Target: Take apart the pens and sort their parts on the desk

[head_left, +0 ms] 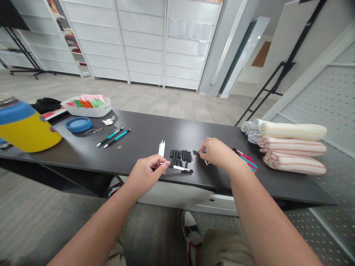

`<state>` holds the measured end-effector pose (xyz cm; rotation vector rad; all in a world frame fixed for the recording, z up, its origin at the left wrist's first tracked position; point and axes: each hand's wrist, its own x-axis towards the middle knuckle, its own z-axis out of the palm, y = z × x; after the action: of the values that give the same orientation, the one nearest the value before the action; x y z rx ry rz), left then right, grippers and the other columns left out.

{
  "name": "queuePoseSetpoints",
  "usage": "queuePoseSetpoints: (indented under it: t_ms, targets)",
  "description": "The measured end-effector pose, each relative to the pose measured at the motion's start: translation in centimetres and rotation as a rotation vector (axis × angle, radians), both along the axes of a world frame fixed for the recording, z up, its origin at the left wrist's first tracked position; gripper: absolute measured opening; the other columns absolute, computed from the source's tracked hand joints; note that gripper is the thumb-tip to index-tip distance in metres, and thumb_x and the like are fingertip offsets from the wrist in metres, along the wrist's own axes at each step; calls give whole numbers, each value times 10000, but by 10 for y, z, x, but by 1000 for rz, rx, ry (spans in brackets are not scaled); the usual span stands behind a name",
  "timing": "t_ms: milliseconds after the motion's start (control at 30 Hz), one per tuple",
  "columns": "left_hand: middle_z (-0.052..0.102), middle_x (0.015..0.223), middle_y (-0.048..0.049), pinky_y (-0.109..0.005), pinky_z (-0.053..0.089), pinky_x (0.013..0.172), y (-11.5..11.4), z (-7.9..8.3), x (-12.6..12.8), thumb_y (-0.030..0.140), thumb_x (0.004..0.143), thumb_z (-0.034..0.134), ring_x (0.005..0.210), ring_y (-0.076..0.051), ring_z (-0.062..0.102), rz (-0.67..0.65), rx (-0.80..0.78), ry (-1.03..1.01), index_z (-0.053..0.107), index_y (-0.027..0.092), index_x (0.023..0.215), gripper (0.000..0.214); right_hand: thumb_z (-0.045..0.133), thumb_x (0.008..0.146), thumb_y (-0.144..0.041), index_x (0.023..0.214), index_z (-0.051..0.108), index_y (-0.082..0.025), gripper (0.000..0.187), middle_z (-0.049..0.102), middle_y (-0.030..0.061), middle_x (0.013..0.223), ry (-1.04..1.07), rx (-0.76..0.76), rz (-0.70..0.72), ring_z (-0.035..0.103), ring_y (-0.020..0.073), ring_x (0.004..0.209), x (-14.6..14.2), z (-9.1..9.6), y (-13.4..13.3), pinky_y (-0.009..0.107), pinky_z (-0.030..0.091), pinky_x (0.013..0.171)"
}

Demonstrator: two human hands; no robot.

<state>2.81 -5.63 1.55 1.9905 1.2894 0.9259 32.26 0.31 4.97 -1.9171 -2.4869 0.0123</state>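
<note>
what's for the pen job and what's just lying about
Likely the job:
- white pen in left hand
- small parts by right hand
- black tubes
- white sticks
- teal pens
- coloured sticks

Seemingly lying about:
- rolled towels
- yellow container
- white basket

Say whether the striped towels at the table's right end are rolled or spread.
Rolled: the striped towels lie stacked as thick cylinders, their coiled ends showing.

Rolled towels [292,146] lying stacked right | yellow-blue container [27,129] standing left | white basket [103,109] sitting behind round blue lid [78,126]
</note>
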Motion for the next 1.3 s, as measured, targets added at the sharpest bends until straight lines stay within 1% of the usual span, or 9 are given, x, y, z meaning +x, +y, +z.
queuePoseSetpoints:
  t_ms: [100,167,300,400,500,667,867,1100,1300]
  targets:
    - [744,722,34,-232,427,593,0,0,-1,426,997,610,661,-141,657,-3,1,1,738,226,880,265,676,831,-223,804,767,-196,99,744,95,985,21,38,-11,679,246,935,1,5,0,315,479,859]
    - [743,720,31,-232,422,583,0,-1,-1,431,998,606,655,-142,653,-4,4,0,739,225,879,272,679,841,-256,836,746,-192,93,750,87,954,58,87,-62,685,233,904,7,12,-1,305,475,816]
    - [742,721,28,-230,419,578,1,-2,-1,428,997,607,653,-141,652,-5,3,-1,740,221,882,272,678,851,-321,844,704,-209,115,744,41,811,134,164,-207,678,199,768,29,29,-7,292,438,692]
    - [740,722,32,-228,427,595,0,-2,0,429,998,609,670,-141,659,-10,0,-4,738,225,886,267,693,817,-294,804,683,-213,82,740,28,785,110,160,-239,667,186,732,44,34,-13,283,420,662]
    - [737,721,34,-230,430,604,0,-2,0,432,1003,604,660,-138,646,-12,8,1,733,225,881,274,685,790,-222,779,687,-216,13,742,16,782,60,57,-226,663,176,732,51,29,-17,270,413,653]
    - [733,714,36,-230,420,591,0,-3,0,438,1001,606,629,-132,619,-2,12,14,736,227,886,273,689,750,-160,743,712,-217,61,747,8,752,-1,-175,-179,662,172,698,48,20,-19,262,406,627]
    - [736,718,29,-232,409,575,1,-3,0,448,1001,602,635,-138,621,-6,14,14,739,226,889,284,701,729,-142,772,754,-216,100,771,18,779,-4,-249,-188,691,184,728,46,21,-22,261,430,640]
    - [739,717,28,-229,418,574,1,-3,-1,452,1001,599,639,-140,636,-8,21,6,739,226,887,289,702,728,-112,778,779,-218,141,782,21,777,-22,-223,-174,708,188,734,42,22,-23,261,443,665]
    - [742,724,25,-233,434,597,1,-3,-1,439,1002,598,656,-144,650,-15,16,-3,738,224,896,277,668,816,-144,826,790,-228,148,780,13,814,44,-8,-110,697,172,758,26,33,-24,258,445,705]
